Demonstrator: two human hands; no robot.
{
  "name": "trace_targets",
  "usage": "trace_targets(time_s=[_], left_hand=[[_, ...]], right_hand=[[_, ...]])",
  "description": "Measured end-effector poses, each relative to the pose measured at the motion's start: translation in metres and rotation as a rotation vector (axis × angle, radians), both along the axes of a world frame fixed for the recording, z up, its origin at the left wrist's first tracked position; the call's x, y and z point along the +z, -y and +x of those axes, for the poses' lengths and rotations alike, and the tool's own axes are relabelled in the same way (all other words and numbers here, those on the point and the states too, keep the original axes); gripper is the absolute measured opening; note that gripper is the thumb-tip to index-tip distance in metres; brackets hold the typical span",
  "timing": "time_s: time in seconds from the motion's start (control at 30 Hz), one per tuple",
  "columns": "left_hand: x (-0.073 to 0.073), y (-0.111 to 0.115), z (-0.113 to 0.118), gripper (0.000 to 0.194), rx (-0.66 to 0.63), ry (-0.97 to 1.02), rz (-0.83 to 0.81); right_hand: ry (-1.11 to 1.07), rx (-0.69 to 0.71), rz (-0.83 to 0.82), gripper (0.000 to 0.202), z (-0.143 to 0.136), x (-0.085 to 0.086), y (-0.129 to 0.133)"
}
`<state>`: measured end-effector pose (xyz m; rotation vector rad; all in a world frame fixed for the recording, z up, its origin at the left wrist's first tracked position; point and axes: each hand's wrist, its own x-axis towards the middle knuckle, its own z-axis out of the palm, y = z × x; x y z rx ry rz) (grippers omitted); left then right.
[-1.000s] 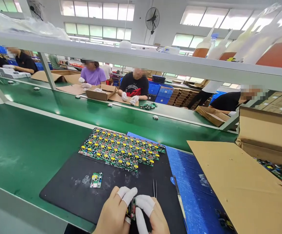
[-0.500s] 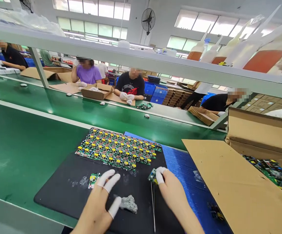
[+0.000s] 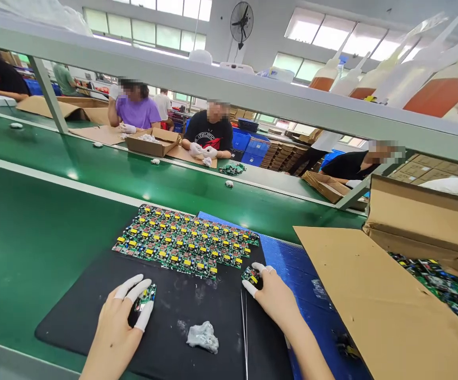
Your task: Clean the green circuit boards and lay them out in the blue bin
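On the left of the black mat (image 3: pixel 74 306), my left hand (image 3: pixel 121 316) has its white-capped fingers around a small green circuit board (image 3: pixel 146 298). My right hand (image 3: pixel 270 290) grips another small board (image 3: pixel 251 275) between thumb and fingers, right of the mat's middle. Behind both hands lies a block of many circuit boards (image 3: pixel 185 240) with yellow parts, set in rows. A lump of grey putty (image 3: pixel 203 336) rests between my forearms. Metal tweezers (image 3: pixel 245 332) lie just left of my right forearm.
At the right, a cardboard flap (image 3: pixel 332 285) slopes from a box holding loose boards (image 3: pixel 438 290). A green belt (image 3: pixel 105 174) with small white lumps runs behind the mat. A shelf (image 3: pixel 221 89) with bottles crosses above. Several people sit beyond the belt.
My left hand has moved left, away from the putty, and closed around the board lying on the mat. My right hand still holds its board. The view has shifted slightly.
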<state>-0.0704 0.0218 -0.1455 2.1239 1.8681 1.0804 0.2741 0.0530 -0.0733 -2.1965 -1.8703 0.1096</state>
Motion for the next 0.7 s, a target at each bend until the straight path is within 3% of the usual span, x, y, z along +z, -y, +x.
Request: trace_targets(time_s=[0.2, 0.47, 0.7], left_hand=[[-0.001, -0.002, -0.005, 0.033, -0.047, -0.123, -0.056], [0.004, 0.003, 0.003, 0.037, -0.034, -0.208, -0.030], [-0.020, -0.010, -0.026, 0.039, -0.102, -0.267, -0.088]], right_hand=[[-0.113, 0.028, 0.057, 0.045, 0.007, -0.011, -0.010], [-0.168, 0.054, 0.152, 0.041, 0.004, -0.023, -0.019], [-0.093, -0.040, 0.195, 0.044, 0.014, -0.013, -0.001]])
